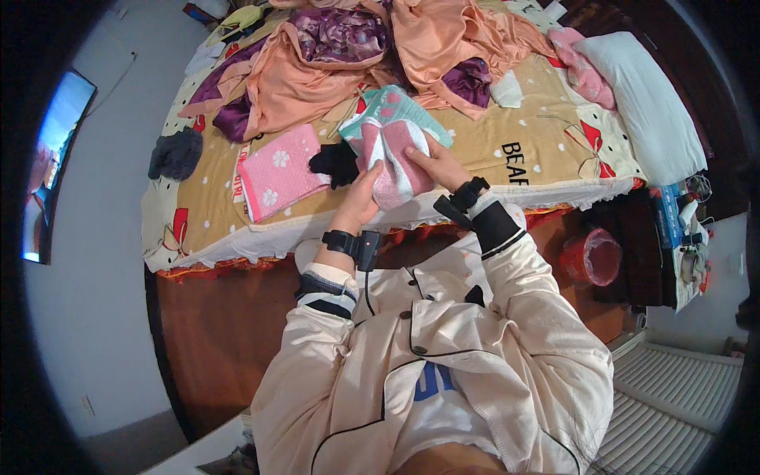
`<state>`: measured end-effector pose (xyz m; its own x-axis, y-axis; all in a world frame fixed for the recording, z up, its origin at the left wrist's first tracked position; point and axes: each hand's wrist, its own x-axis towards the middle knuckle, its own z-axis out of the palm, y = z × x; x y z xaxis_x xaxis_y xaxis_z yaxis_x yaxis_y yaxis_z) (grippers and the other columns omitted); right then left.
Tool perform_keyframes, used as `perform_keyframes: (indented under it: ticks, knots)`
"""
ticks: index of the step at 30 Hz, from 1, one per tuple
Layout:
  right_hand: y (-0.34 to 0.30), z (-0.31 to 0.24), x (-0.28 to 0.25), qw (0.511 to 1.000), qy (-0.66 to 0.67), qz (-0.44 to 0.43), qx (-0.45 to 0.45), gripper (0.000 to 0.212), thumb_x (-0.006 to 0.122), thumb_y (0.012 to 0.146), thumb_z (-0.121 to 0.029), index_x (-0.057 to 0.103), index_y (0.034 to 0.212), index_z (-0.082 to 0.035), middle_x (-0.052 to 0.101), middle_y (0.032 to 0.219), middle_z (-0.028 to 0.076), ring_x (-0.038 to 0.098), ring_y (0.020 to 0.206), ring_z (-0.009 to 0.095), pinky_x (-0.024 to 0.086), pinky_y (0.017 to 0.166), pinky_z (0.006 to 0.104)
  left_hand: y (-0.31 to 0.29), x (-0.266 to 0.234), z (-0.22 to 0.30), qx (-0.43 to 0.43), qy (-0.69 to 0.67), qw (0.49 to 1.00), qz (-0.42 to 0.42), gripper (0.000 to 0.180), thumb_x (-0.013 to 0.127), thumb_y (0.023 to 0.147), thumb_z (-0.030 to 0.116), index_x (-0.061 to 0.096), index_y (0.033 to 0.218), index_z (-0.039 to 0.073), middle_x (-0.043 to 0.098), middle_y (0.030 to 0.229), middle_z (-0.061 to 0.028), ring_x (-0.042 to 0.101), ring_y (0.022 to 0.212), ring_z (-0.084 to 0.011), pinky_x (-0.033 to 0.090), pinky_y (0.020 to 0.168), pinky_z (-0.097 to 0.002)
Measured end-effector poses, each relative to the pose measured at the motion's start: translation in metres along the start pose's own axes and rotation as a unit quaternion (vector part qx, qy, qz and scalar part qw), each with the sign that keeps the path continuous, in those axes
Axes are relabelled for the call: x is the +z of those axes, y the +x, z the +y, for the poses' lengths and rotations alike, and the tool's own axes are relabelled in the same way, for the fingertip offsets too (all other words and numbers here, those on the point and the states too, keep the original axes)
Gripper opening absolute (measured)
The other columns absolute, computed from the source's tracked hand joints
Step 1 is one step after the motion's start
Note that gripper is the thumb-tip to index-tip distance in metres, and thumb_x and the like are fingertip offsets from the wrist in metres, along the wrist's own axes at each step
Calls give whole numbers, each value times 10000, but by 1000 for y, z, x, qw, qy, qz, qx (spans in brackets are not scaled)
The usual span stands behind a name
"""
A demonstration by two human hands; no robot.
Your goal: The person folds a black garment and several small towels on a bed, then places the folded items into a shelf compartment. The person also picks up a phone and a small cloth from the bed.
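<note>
Above the near edge of the bed, a pink-and-white striped fuzzy cloth (391,165) is held between my two hands; its exact kind is not clear. My left hand (360,198) grips its lower left side, thumb on top. On its right side, my right hand (442,165) is closed with the thumb pressed on the stripes. Behind it lies a teal folded towel (423,119) with pink shapes, partly covered by the cloth. A crumpled black cloth (336,164) rests beside my left hand. Left of that is a pink folded towel (281,170) with white flowers.
The bed (546,158) has a tan patterned sheet. Peach-and-purple satin bedding (317,63) is heaped at the far side. A dark grey cloth (176,153) lies at left, a white pillow (645,103) at right. A red bin (590,257) stands on the floor beside a cluttered nightstand (682,245).
</note>
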<state>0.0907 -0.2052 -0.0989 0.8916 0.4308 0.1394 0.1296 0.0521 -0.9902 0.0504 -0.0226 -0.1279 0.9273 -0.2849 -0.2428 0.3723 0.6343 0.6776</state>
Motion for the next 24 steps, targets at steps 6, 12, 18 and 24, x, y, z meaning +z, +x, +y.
perform_keyframes:
  ticks: [6, 12, 18, 24]
  knots:
    - [-3, -15, 3, 998, 31, -1, -57, 497, 600, 854, -211, 393, 1266, -27, 526, 1134, 84, 486, 1034, 140, 390, 903, 275, 0, -1, 9, 72, -63, 994, -52, 497, 448, 918, 350, 364, 1300, 42, 451, 1296, -89, 438, 1184, -240, 305, 1022, -410]
    - [-3, -32, 4, 994, -35, 7, -104, 499, 593, 835, -140, 395, 1287, -62, 517, 1182, 105, 494, 1072, 173, 392, 916, 286, -7, 2, 17, 132, -44, 989, -46, 449, 429, 861, 158, 366, 1282, 14, 456, 1275, -109, 424, 1191, -258, 293, 1030, -423]
    - [-9, -48, 19, 964, -114, 57, -233, 469, 568, 809, -65, 442, 1261, -60, 508, 1225, 120, 478, 1141, 230, 356, 969, 329, -16, 4, 25, 128, -95, 986, -56, 462, 430, 791, 96, 402, 1247, 24, 485, 1229, -98, 447, 1156, -249, 303, 1021, -416]
    - [-21, -61, 19, 939, -216, -25, -265, 317, 606, 727, -43, 579, 1043, -56, 553, 1080, 125, 500, 1059, 283, 373, 931, 362, -19, 0, 28, 142, -119, 981, -54, 460, 438, 752, 153, 457, 1188, 8, 512, 1197, -111, 468, 1129, -266, 323, 1002, -430]
